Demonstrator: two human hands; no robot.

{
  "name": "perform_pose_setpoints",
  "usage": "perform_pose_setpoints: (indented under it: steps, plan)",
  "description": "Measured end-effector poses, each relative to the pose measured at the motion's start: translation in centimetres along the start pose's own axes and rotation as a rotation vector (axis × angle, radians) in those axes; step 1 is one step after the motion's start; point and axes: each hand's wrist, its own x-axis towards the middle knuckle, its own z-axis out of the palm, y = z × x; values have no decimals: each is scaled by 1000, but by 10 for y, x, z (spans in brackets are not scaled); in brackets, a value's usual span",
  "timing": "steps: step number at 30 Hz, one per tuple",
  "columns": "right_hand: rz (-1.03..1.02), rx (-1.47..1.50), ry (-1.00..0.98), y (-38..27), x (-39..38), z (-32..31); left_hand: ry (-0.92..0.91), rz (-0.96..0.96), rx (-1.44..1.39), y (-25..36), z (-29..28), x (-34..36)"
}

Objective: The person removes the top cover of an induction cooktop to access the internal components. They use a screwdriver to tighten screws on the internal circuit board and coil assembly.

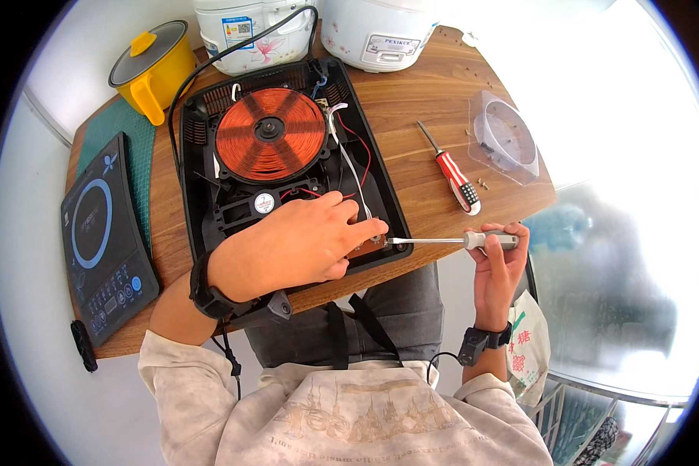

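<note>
My right fingers (495,252) grasp a grey-handled steel screwdriver (436,241) pointing left to the black plastic housing's (381,180) near-right corner; left fingers (363,231) nearest, grip unclear.

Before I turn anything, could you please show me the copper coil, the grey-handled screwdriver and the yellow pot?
Copper coil (293,130), head view: on its windings.
Grey-handled screwdriver (443,241), head view: on its metal shaft.
Yellow pot (171,75), head view: on its outer side wall.

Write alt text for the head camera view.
A person's right hand holds a grey-handled screwdriver, its tip at the near right corner of an open black cooktop housing, where the left hand also reaches. Inside sits a round copper-coloured coil.
</note>
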Motion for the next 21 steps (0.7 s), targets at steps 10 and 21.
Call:
perform_pose_setpoints:
  steps: [10,21]
  plan:
    - [18,-43,13,1,1,4,-5,-7,-6,0,0,0]
    - [-20,6,53,-4,4,10,-4,-39,-19,0,-4,0]
